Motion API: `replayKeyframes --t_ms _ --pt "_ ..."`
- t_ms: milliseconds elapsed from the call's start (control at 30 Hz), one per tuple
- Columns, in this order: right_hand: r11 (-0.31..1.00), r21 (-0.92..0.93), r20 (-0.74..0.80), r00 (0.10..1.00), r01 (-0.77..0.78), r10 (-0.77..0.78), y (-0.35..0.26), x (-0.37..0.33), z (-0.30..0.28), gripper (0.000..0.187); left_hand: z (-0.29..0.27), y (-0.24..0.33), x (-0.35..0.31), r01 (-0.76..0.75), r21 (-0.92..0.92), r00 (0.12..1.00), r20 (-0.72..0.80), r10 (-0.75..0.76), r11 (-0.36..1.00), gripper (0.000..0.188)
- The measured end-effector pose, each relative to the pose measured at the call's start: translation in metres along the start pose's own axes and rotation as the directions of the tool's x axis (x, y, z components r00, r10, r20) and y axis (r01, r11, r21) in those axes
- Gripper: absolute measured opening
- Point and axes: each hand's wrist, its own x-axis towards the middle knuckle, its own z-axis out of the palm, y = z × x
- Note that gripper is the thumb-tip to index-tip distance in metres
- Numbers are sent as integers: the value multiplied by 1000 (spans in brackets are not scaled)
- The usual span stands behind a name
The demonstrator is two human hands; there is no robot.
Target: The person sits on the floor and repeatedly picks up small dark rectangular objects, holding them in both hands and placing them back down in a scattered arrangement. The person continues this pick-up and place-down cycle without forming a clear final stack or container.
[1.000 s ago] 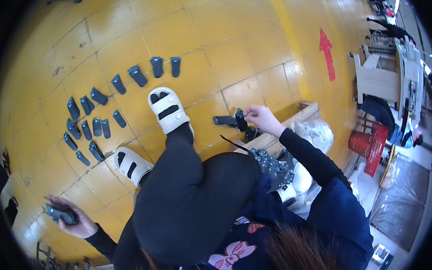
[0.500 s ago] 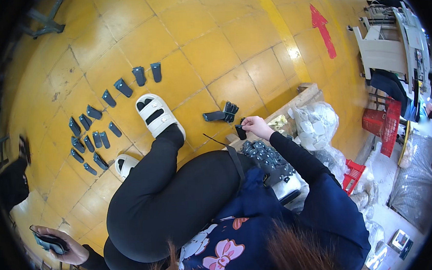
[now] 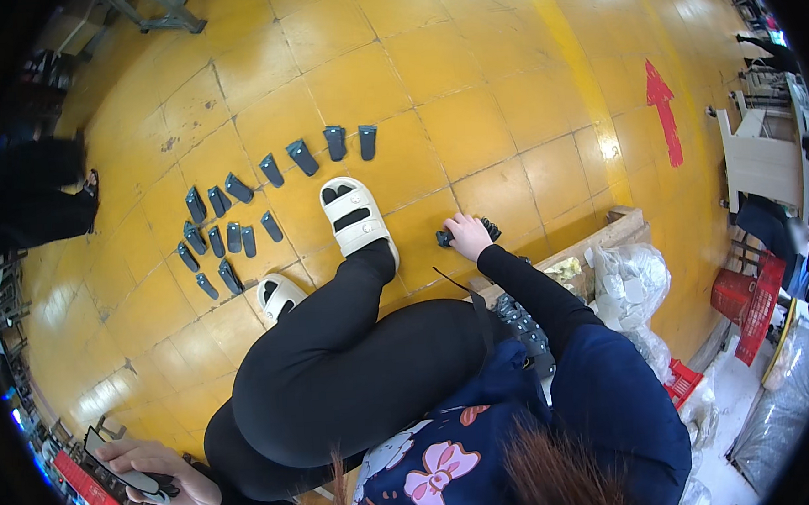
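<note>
Out to the right, my right hand (image 3: 471, 238) reaches down to the floor, its fingers closed on dark folded pieces (image 3: 444, 238). More dark ends show beyond the fingers; how many it grips is hidden. At the lower left my left hand (image 3: 174, 475) holds a flat, black-edged thing with a pale face (image 3: 142, 482), whose kind I cannot make out. Ahead on the floor, several dark grey folded bundles (image 3: 302, 157), possibly socks, lie in uneven rows with small pale marks. Next to my right forearm, a heap of dark pieces with pale dots (image 3: 522, 324) sits close by my hip.
A wooden pallet edge (image 3: 596, 242) runs beside my right arm, with clear plastic bags (image 3: 633, 282) on it. Red crates (image 3: 755, 307) and a pale table (image 3: 766, 160) stand at the right. Another person's dark-clothed legs (image 3: 49, 193) are at the left. My pale sandals (image 3: 359, 220) are between.
My right hand has moved from beside the pallet, where it held one dark piece, to the dark pieces on the floor. The left hand has turned its flat thing. The whole view has shifted.
</note>
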Motion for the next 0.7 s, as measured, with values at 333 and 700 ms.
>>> replayKeyframes --t_ms 333,700 --pt "890 399 176 971 -222 164 -11 14 20 31 -9 -1 1 -84 3 995 -47 84 996 64" --pt "973 232 -62 998 -14 29 -26 19 16 34 -47 48 25 19 549 987 -145 73 836 60"
